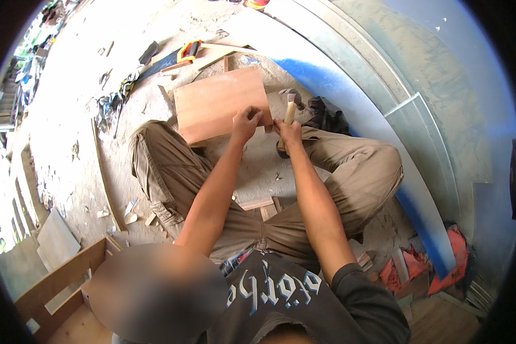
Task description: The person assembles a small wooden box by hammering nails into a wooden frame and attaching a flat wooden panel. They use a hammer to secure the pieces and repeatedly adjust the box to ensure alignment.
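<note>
I sit on the bare ground (pixel 261 172) with the plywood panel (pixel 218 106) in front of me, just beyond my bent legs (pixel 364 157); it is raised a little at its near edge, though what props it there I cannot tell. My right hand (pixel 290 134) is clenched round a wooden-handled tool (pixel 290 110), probably a hammer, which stands upright just outside the panel's right edge; my left hand (pixel 247 122) lies over the panel's near right corner, fingers curled inward, and whether they pinch something small, such as a nail, I cannot tell.

I judge the step in hand to be lining up a fixing at that corner; the next move would call for a steady left hand, fingertips clear of the striking point, and a short, square tap from the right. Past the panel's far edge lies a handsaw (pixel 169 61); wood offcuts (pixel 257 203) lie between my legs; toward the ground's right edge, a blue-and-white sheet (pixel 350 94) runs alongside me.
</note>
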`<action>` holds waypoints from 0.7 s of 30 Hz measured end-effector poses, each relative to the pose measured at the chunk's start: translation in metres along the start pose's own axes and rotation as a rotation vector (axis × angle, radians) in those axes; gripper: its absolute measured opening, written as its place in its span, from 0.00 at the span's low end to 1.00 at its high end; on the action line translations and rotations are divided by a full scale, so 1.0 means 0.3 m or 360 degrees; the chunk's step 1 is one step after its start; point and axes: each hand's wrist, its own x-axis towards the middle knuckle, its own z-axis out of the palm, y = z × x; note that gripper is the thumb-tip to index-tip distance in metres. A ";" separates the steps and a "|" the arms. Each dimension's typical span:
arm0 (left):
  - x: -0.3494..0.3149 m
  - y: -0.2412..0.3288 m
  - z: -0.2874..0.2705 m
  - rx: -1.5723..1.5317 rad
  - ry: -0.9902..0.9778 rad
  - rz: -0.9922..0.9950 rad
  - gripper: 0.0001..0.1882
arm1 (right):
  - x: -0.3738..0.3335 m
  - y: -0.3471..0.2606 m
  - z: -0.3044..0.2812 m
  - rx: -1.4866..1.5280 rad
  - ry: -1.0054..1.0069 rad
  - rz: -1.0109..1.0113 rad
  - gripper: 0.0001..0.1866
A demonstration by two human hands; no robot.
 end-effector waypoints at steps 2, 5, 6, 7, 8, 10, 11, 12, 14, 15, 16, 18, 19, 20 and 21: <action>-0.009 0.033 0.014 0.0033 0.0002 -0.0014 0.10 | 0.020 0.030 -0.016 0.0069 0.0021 -0.0009 0.16; 0.007 -0.001 -0.008 0.0031 0.0074 0.0025 0.10 | -0.004 0.005 0.017 0.0310 -0.0057 0.0009 0.16; -0.005 0.004 -0.006 0.0086 0.0091 0.0061 0.10 | -0.013 -0.005 0.015 0.0413 -0.0073 0.0030 0.15; -0.012 0.009 -0.002 0.0142 0.0107 0.0097 0.10 | -0.023 -0.016 0.017 0.0426 -0.0069 0.0048 0.15; -0.009 0.008 0.004 0.0139 0.0156 0.0108 0.09 | -0.024 -0.020 0.016 0.0437 -0.0065 0.0058 0.15; -0.004 0.004 0.012 0.0136 0.0251 0.0129 0.08 | -0.021 -0.029 0.021 0.0444 -0.0076 0.0066 0.16; -0.009 0.011 0.028 0.0192 0.0274 0.0167 0.08 | -0.010 -0.018 0.012 0.0429 -0.0076 0.0070 0.16; -0.012 0.017 0.041 0.0250 0.0296 0.0206 0.07 | -0.003 -0.005 0.004 0.0416 -0.0076 0.0075 0.16; -0.020 0.013 0.050 0.0341 0.0334 0.0254 0.07 | 0.000 0.000 0.001 0.0435 -0.0115 0.0081 0.16; -0.025 0.003 0.045 0.0375 0.0351 0.0263 0.07 | -0.004 -0.009 0.010 0.0445 -0.0144 0.0081 0.16; -0.029 -0.008 0.036 0.0411 0.0369 0.0271 0.07 | -0.012 -0.016 0.021 0.0442 -0.0148 0.0081 0.15; -0.028 -0.002 0.047 0.0482 0.0349 0.0314 0.08 | 0.015 0.017 0.008 0.0423 -0.0131 0.0066 0.14; -0.027 0.003 0.052 0.0515 0.0339 0.0337 0.08 | 0.029 0.039 0.006 0.0293 -0.0088 0.0021 0.13; -0.029 0.007 0.059 0.0558 0.0351 0.0371 0.08 | 0.039 0.056 0.002 0.0156 -0.0043 -0.0023 0.13; -0.030 0.010 0.064 0.0600 0.0363 0.0407 0.08 | 0.052 0.068 -0.007 0.0019 0.0004 -0.0067 0.13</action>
